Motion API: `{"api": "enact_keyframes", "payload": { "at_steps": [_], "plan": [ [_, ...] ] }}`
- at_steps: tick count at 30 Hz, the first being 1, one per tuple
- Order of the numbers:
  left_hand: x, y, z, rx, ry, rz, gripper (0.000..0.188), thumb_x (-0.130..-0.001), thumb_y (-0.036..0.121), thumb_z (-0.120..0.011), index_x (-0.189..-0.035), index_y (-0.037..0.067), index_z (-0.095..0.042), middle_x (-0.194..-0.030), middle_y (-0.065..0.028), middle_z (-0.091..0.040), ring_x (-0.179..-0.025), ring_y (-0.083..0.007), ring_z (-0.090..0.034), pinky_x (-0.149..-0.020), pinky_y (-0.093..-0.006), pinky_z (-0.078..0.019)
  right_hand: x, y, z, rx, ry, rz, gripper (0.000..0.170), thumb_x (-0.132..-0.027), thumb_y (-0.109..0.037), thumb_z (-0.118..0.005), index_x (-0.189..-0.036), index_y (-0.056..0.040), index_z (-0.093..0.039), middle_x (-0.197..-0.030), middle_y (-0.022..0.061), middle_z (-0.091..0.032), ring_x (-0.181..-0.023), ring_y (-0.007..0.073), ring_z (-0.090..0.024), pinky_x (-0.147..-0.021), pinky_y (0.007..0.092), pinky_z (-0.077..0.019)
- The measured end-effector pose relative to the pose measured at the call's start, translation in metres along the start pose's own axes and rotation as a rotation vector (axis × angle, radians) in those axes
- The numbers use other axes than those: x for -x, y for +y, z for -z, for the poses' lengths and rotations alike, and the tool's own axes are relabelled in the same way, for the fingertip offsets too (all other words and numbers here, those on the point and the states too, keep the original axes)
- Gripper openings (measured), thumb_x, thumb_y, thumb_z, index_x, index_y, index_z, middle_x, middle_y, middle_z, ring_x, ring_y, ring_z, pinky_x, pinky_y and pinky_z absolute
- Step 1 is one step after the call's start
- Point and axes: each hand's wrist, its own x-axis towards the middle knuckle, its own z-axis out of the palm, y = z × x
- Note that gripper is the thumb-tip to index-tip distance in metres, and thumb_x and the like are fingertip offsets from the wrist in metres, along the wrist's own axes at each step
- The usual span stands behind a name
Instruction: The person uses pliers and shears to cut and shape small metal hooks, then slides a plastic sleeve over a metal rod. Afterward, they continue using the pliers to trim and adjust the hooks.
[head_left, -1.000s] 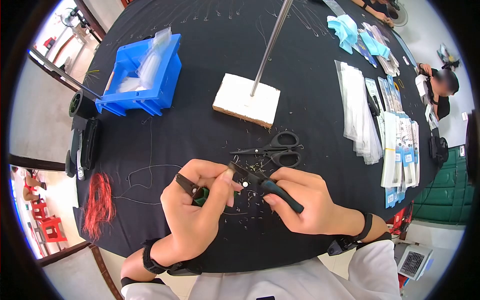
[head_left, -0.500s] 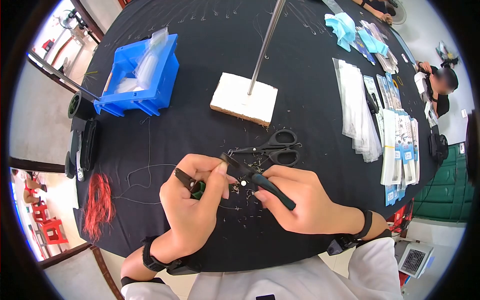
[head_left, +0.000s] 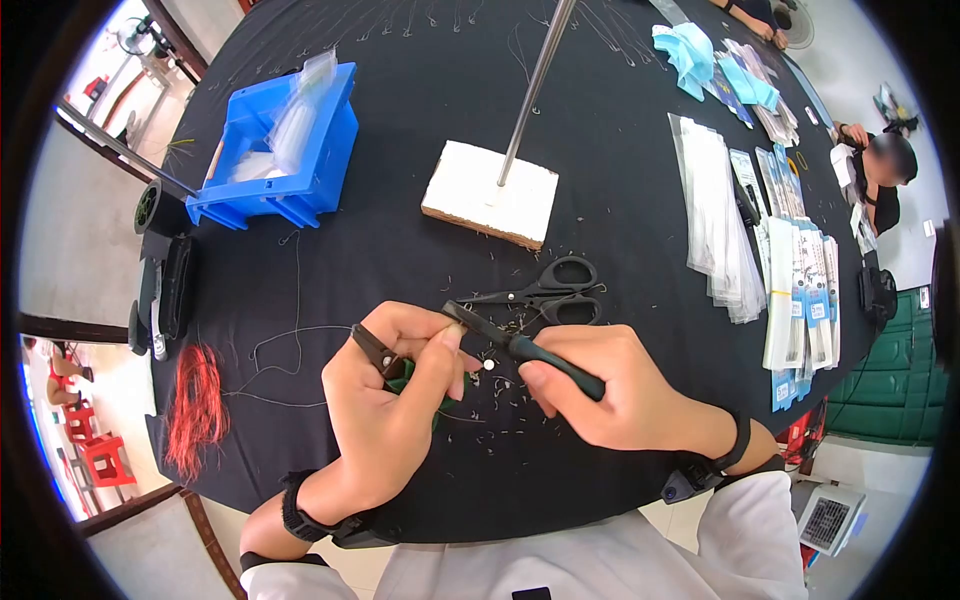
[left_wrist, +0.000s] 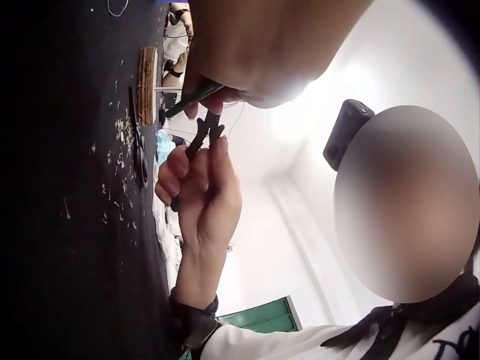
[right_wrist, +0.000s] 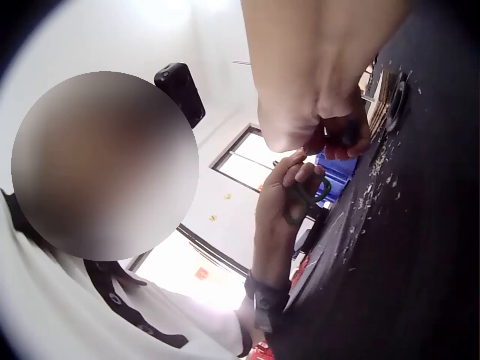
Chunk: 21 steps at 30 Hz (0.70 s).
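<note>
In the head view the left hand has green-handled scissors tucked in its curled fingers, while its thumb and forefinger pinch something too small to make out. The right hand grips a dark-handled tool, whose dark jaws reach to the left fingertips. In the left wrist view those jaws stand apart above the right hand. The right wrist view shows green scissor loops at the left hand. A thin line runs leftward from the left hand.
Black scissors and small clippings lie just beyond the hands. Farther off stand a white block with a metal rod and a blue bin. Red threads lie left; clear sleeves and printed packets lie right.
Over the last second the tool and the left fingertips have shifted slightly up and left in the head view. Both hands keep their holds, and the right hand has tilted a little.
</note>
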Motion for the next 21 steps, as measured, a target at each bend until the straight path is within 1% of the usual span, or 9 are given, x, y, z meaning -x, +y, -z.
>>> {"api": "enact_keyframes", "payload": {
  "at_steps": [3,4,7,10,14,16,19,20,21],
  "plan": [
    [0.000,-0.001,0.001,-0.005,0.001,-0.004,0.009,-0.090,-0.002,-0.047,-0.083,-0.004,-0.053,-0.058,-0.0031,-0.050,-0.052,-0.0058,-0.047,-0.065,-0.0292,-0.0537,-0.001,0.002,0.001,-0.244,-0.060,-0.122,0.019,-0.089,-0.014,-0.058,-0.079,0.0024,-0.062,-0.074,0.0106,-0.062,-0.060,0.0220,-0.058,-0.052,0.0318,-0.0423],
    [0.000,-0.002,0.001,-0.001,0.004,-0.013,0.009,-0.089,-0.002,-0.047,-0.083,-0.004,-0.053,-0.058,-0.0030,-0.050,-0.052,-0.0059,-0.047,-0.065,-0.0293,-0.0538,-0.001,0.002,0.001,-0.242,-0.065,-0.100,0.018,-0.089,-0.015,-0.058,-0.083,0.0017,-0.063,-0.079,0.0120,-0.063,-0.063,0.0232,-0.059,-0.054,0.0311,-0.0431],
    [0.001,-0.004,0.002,-0.066,0.013,-0.055,0.008,-0.089,-0.002,-0.048,-0.084,-0.004,-0.053,-0.060,-0.0035,-0.052,-0.054,-0.0062,-0.049,-0.062,-0.0254,-0.0507,0.001,0.002,-0.007,-0.168,0.044,-0.009,0.018,-0.087,-0.015,-0.061,-0.086,0.0024,-0.063,-0.083,0.0134,-0.062,-0.065,0.0244,-0.060,-0.055,0.0315,-0.0444],
    [0.002,-0.014,0.003,-0.193,0.047,-0.138,0.001,-0.085,-0.002,-0.058,-0.086,-0.002,-0.058,-0.062,-0.0013,-0.060,-0.057,-0.0030,-0.054,-0.053,-0.0183,-0.0405,0.005,-0.004,-0.013,0.097,0.138,0.101,0.018,-0.084,-0.014,-0.064,-0.086,0.0040,-0.062,-0.081,0.0142,-0.060,-0.064,0.0265,-0.059,-0.055,0.0334,-0.0457],
    [0.004,-0.015,0.000,-0.324,0.085,-0.190,0.003,-0.084,-0.003,-0.060,-0.085,-0.001,-0.058,-0.062,-0.0005,-0.060,-0.055,-0.0013,-0.051,-0.052,-0.0178,-0.0393,0.009,-0.010,-0.025,0.220,0.187,0.088,0.017,-0.082,-0.011,-0.065,-0.079,0.0046,-0.059,-0.071,0.0134,-0.055,-0.058,0.0289,-0.056,-0.052,0.0361,-0.0450],
    [0.004,-0.019,0.002,-0.368,0.082,-0.244,0.003,-0.084,-0.003,-0.060,-0.085,-0.001,-0.058,-0.061,-0.0006,-0.060,-0.055,-0.0016,-0.052,-0.051,-0.0174,-0.0390,0.008,-0.008,-0.022,0.193,0.141,0.040,0.017,-0.083,-0.011,-0.064,-0.078,0.0044,-0.059,-0.070,0.0130,-0.055,-0.059,0.0290,-0.057,-0.051,0.0357,-0.0445],
    [0.003,-0.014,0.001,-0.217,0.068,-0.161,0.001,-0.085,-0.004,-0.057,-0.085,-0.003,-0.057,-0.060,-0.0022,-0.058,-0.055,-0.0039,-0.053,-0.055,-0.0187,-0.0435,0.002,-0.006,-0.010,0.073,0.054,0.005,0.019,-0.084,-0.013,-0.063,-0.079,0.0041,-0.059,-0.069,0.0121,-0.056,-0.059,0.0289,-0.057,-0.051,0.0349,-0.0442],
    [0.001,-0.009,0.001,-0.111,0.047,-0.103,0.003,-0.086,-0.002,-0.054,-0.084,-0.003,-0.055,-0.057,-0.0013,-0.053,-0.054,-0.0050,-0.051,-0.056,-0.0210,-0.0453,0.000,-0.007,-0.004,0.019,0.022,-0.003,0.019,-0.085,-0.014,-0.062,-0.079,0.0041,-0.059,-0.069,0.0118,-0.056,-0.059,0.0288,-0.057,-0.051,0.0345,-0.0442],
    [-0.001,-0.003,0.000,-0.004,0.026,-0.045,0.006,-0.088,-0.001,-0.050,-0.083,-0.003,-0.054,-0.055,-0.0005,-0.049,-0.052,-0.0062,-0.049,-0.057,-0.0232,-0.0471,-0.001,-0.008,0.002,-0.111,-0.043,-0.079,0.021,-0.088,-0.016,-0.060,-0.084,0.0045,-0.060,-0.078,0.0122,-0.061,-0.066,0.0275,-0.059,-0.057,0.0329,-0.0457]
  ]
}}
